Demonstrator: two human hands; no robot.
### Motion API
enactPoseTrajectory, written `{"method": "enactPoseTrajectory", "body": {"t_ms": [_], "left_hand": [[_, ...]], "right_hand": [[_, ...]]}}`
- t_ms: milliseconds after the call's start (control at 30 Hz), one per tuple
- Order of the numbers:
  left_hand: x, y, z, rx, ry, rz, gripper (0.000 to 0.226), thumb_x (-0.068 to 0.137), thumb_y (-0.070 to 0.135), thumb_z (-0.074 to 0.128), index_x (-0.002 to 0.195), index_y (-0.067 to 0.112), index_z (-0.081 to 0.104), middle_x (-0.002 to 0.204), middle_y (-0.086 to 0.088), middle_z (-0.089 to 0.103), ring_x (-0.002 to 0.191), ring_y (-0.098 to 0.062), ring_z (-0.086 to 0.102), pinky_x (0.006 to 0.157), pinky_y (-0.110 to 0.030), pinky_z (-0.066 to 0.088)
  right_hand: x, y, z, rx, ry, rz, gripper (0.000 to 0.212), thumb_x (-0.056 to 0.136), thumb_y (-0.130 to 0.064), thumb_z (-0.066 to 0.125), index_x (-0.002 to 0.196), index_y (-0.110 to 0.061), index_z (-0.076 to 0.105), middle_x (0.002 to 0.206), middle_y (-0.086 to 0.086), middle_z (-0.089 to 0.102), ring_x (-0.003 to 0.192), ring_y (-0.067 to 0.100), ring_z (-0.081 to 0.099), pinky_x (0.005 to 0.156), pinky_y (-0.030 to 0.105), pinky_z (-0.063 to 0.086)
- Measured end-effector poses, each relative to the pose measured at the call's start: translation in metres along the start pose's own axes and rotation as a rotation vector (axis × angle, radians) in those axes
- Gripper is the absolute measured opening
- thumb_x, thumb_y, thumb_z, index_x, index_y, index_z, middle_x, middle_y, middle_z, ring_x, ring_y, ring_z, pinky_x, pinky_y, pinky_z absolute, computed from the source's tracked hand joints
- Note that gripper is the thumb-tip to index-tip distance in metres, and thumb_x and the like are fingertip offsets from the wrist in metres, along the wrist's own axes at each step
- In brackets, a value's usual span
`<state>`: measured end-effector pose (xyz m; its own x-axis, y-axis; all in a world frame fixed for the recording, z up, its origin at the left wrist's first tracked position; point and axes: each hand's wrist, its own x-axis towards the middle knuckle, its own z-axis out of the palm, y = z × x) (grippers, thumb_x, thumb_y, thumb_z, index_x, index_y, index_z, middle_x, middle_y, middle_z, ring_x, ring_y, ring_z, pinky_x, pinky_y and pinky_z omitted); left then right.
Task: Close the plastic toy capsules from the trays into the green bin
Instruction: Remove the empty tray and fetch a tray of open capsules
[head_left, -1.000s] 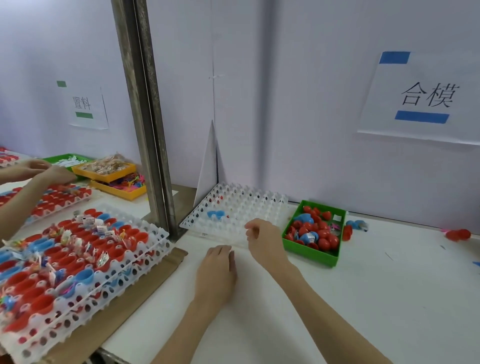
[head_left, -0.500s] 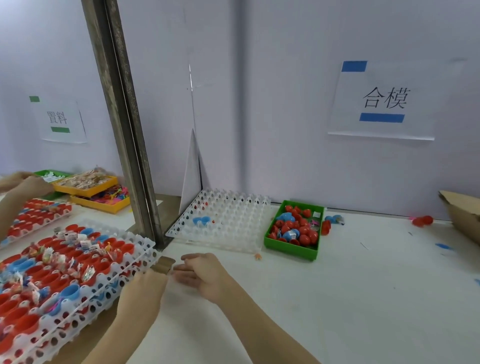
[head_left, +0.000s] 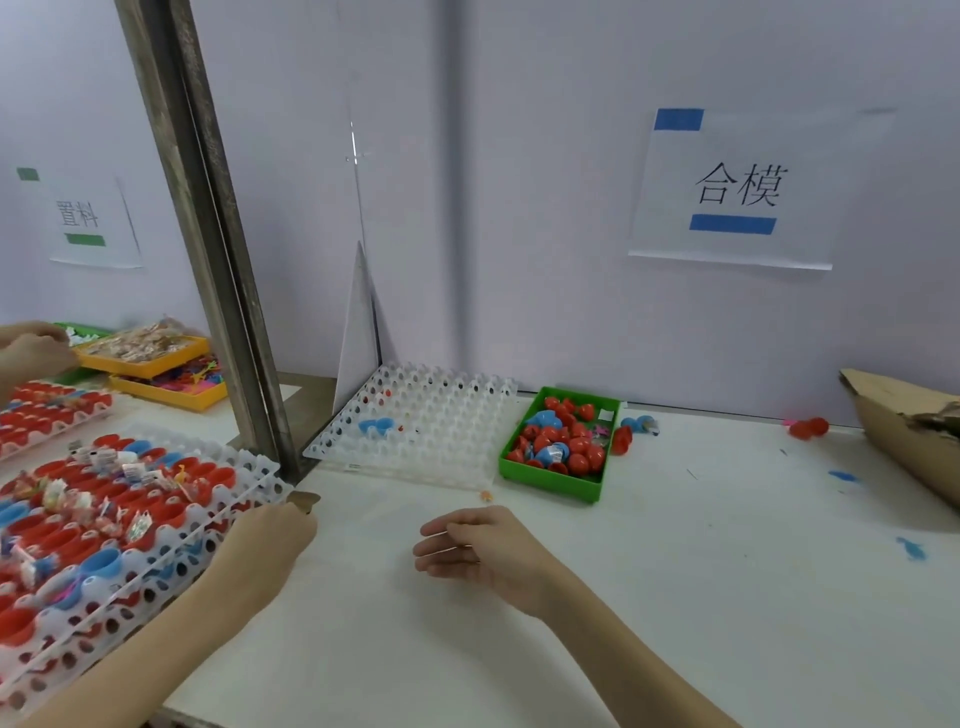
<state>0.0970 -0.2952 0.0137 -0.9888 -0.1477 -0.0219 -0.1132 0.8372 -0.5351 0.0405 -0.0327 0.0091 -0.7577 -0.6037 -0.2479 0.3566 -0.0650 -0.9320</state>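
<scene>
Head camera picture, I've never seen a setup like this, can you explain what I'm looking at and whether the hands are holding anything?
There is no machine here. A person wears a camera on the head, so the one view looks forward and down over their two bare arms at a white worktable. The left hand grips the edge of the white plastic grid tray full of open red and blue capsule halves. The right hand hovers open over the table, holding nothing. Farther back lies a nearly empty white grid tray, and beside it the green plastic bin of closed red and blue capsules. At the far left, someone else's hands work near yellow trays.
</scene>
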Motion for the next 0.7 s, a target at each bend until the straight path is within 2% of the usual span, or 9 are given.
{"method": "enactPoseTrajectory", "body": {"t_ms": [67, 233, 467, 700], "left_hand": [[-0.002, 0.002, -0.004, 0.018, 0.033, 0.037, 0.029, 0.103, 0.006, 0.053, 0.128, 0.014, 0.066, 0.119, -0.001, 0.071, 0.109, -0.017, 0.072, 0.091, -0.027, 0.056], [0.010, 0.005, -0.004, 0.063, 0.034, 0.057, 0.029, 0.102, 0.009, 0.061, 0.131, 0.014, 0.064, 0.123, -0.003, 0.069, 0.110, -0.018, 0.070, 0.096, -0.029, 0.056], [0.020, 0.014, -0.006, 0.085, 0.052, 0.089, 0.028, 0.099, 0.003, 0.063, 0.125, 0.012, 0.066, 0.120, -0.006, 0.069, 0.110, -0.022, 0.070, 0.092, -0.033, 0.055], [0.014, 0.016, -0.004, 0.054, 0.056, 0.113, 0.030, 0.098, -0.002, 0.061, 0.125, 0.010, 0.065, 0.122, -0.008, 0.068, 0.113, -0.025, 0.068, 0.091, -0.035, 0.054]], "right_hand": [[0.000, 0.001, 0.000, -0.027, 0.012, -0.002, 0.031, 0.106, 0.004, 0.039, 0.117, 0.012, 0.066, 0.107, 0.027, 0.074, 0.089, 0.030, 0.075, 0.085, 0.034, 0.062], [0.004, 0.001, 0.002, -0.030, 0.054, -0.006, 0.032, 0.106, 0.005, 0.037, 0.115, 0.012, 0.066, 0.107, 0.030, 0.073, 0.088, 0.031, 0.075, 0.082, 0.033, 0.063], [0.013, 0.004, -0.001, -0.020, 0.090, -0.035, 0.031, 0.107, 0.004, 0.037, 0.112, 0.011, 0.067, 0.094, 0.023, 0.076, 0.085, 0.030, 0.075, 0.074, 0.031, 0.061], [0.028, 0.010, 0.016, -0.116, 0.100, -0.066, 0.034, 0.104, 0.005, 0.036, 0.104, 0.005, 0.070, 0.089, 0.020, 0.077, 0.078, 0.026, 0.076, 0.070, 0.027, 0.060]]}}
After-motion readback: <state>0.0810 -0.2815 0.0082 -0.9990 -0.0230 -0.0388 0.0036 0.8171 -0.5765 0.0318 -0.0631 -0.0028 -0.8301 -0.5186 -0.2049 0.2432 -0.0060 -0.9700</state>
